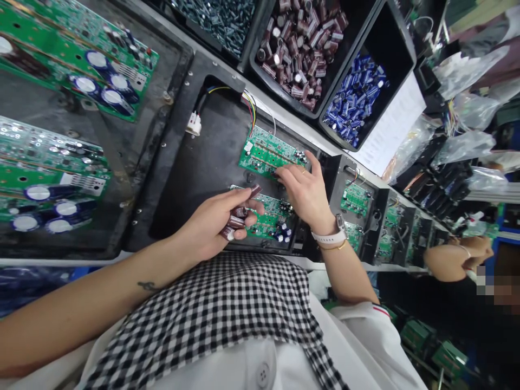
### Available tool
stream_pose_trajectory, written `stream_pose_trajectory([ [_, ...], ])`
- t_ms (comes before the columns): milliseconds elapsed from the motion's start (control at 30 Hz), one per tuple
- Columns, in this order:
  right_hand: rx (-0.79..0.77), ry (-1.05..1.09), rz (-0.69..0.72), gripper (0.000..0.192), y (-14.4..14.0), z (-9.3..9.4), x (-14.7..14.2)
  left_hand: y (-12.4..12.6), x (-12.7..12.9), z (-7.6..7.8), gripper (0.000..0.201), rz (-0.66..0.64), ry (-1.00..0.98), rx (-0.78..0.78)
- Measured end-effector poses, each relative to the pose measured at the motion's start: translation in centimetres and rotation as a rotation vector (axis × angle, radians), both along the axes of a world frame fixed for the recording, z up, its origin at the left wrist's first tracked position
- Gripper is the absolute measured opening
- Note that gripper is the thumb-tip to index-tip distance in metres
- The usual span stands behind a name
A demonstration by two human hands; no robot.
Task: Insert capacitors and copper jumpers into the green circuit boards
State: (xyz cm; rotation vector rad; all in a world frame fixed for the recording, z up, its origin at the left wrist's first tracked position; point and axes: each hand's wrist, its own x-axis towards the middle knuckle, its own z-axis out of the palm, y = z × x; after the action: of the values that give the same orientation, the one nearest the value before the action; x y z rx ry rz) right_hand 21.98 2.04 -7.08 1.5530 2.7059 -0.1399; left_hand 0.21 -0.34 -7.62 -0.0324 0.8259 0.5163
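My left hand (213,219) is closed around several dark brown capacitors (239,214), held over the near green circuit board (271,219) in a black carrier tray (203,168). My right hand (305,189), wearing a white watch, rests its fingertips on the lower edge of the far green circuit board (266,151) in the same tray; whether it pinches a part there is hidden. Blue capacitors stand at the near board's right corner.
Bins hold grey parts (219,19), brown capacitors (303,49) and blue capacitors (355,100). More trays with populated boards (77,59) lie to the left, smaller ones (357,197) to the right. Another person's arm (450,260) works at the right. Bagged wires are piled at the far right.
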Motion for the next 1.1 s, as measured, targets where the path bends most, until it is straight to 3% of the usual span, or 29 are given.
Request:
stream_pose_trajectory([
  [100,-0.018,0.126,-0.024,0.034,-0.5,1.5,-1.0,-0.1,0.0,0.1,0.020,-0.008,-0.004,-0.019],
  [233,-0.191,0.314,-0.002,0.028,-1.0,2.9,-3.0,0.0,0.1,0.1,0.025,-0.005,-0.032,-0.001],
  [400,-0.028,0.166,-0.164,0.017,0.5,0.6,-3.3,0.6,0.1,0.1,0.027,0.068,0.054,-0.091],
  [567,-0.015,0.117,-0.150,0.020,1.5,-1.3,-2.7,0.8,-0.2,0.1,0.027,0.022,-0.009,-0.049],
  [900,0.020,0.060,-0.081,0.027,1.0,-1.3,-2.9,-0.1,-1.0,0.1,0.013,0.051,-0.110,0.073],
  [1033,0.036,0.043,0.033,0.031,1.1,-1.2,-2.9,-0.1,-0.8,-0.2,0.021,0.077,-0.040,0.105],
  [1100,0.039,0.106,0.023,0.029,0.9,-0.4,-3.3,-0.1,-0.7,-0.3,0.026,0.083,-0.011,0.101],
])
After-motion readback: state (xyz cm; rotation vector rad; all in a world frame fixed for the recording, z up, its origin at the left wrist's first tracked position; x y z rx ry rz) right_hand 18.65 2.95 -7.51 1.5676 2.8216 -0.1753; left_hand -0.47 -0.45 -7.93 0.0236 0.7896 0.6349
